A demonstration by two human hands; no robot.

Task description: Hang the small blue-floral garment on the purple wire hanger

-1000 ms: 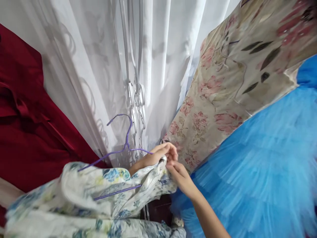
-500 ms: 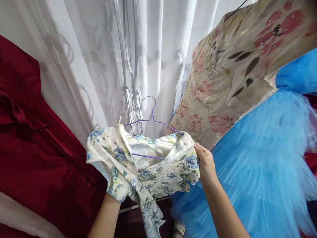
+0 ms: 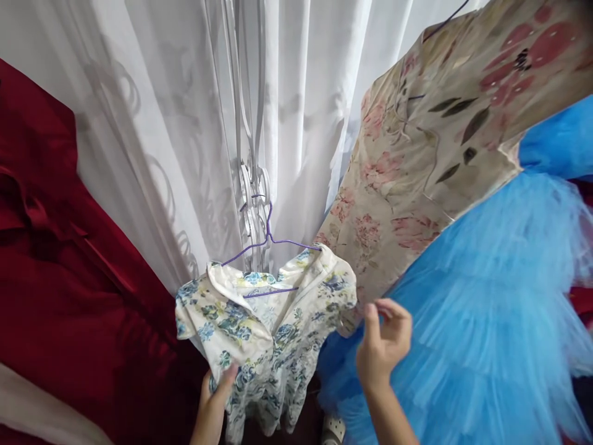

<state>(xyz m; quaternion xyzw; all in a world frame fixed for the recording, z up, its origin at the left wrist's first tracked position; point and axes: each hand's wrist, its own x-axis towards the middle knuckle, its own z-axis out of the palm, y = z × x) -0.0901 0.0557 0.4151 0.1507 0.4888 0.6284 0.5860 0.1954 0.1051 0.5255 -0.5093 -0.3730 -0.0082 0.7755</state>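
Observation:
A white short-sleeved dress with blue and yellow flowers hangs on a purple wire hanger, in front of me. Its V neckline lies open and shows the hanger's lower bar. My left hand grips the dress's left side low down, thumb on the front and the other fingers hidden by cloth. Just off the right sleeve is my right hand, its fingers loosely curled and thumb raised, with nothing visible in it. The hanger's hook overlaps the white rings behind it; I cannot tell whether it is hooked there.
White straps with rings hang before a white curtain. A dark red garment fills the left side. To the right are a beige floral dress and a blue tulle dress. A pale perforated shoe shows below.
My right hand has let go of the right sleeve and drawn down beside it. My left hand has come out of the left sleeve area to the dress's side. The dress now hangs straighter, its hanger shifted left.

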